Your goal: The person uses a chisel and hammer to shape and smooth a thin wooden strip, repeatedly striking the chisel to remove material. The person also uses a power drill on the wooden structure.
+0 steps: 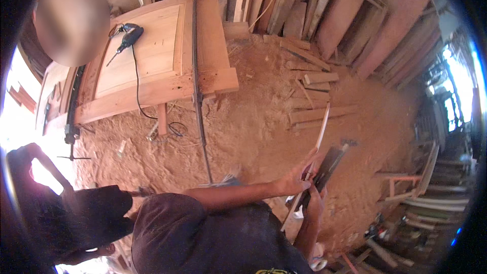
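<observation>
Right of centre, my left hand (300, 178) is closed around a long thin wooden strip (322, 128). The strip slants up and away from my body, its lower end coming out below my hands. Close against it, my right hand (315, 204) grips a dark, narrow, elongated tool (331, 164) whose exact kind I cannot make out. Strip and tool lie side by side at a slant, and the fingers partly overlap there. Something small and white shows just under my hands, too blurred to name.
A panelled wooden door (152, 50) lies at the upper left with long bar clamps (196, 45) across it. A corded drill (131, 36) rests on top. Offcuts (319, 114) litter the sandy floor; boards (340, 15) lean behind. People are at the left, one in dark clothing (76, 218).
</observation>
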